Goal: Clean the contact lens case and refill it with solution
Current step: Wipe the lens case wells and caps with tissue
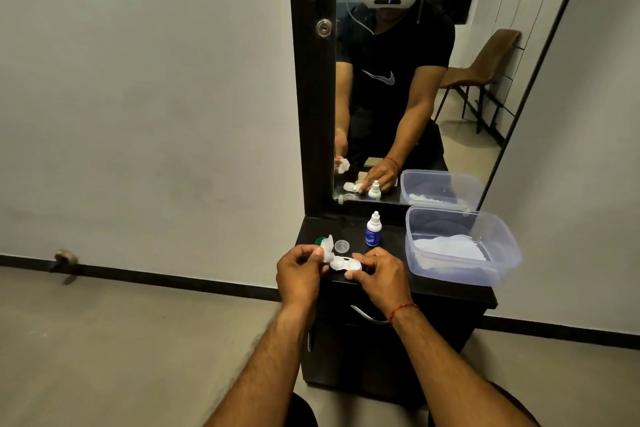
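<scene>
**Lens case held at the cabinet's front edge, wipe in progress**

Lens case sits between your two hands at the front edge of the black cabinet top, both wells uncapped and facing up. Your right hand pinches its right end, thumb and fingertips closed on the rim. Your left hand is closed on a small white wad of tissue or cotton, held up against the case's left well; whether the wad is inside the well or only touching its rim cannot be told from here.

Just behind your hands lie the two loose caps: a clear one resting open side up, and a green one half hidden behind the wad. Further back stands the small solution bottle, upright with its cap on. To the right is a clear plastic tub with something white in its bottom.

Watch the edge. The case looks to be at or over the lip, steadied mostly by one pinch, so a hard push from the wad could twist it out and drop it to the floor. A sweep of your left wrist could also knock the caps off. The wad may shed fibres into the well, so check before you refill.
</scene>
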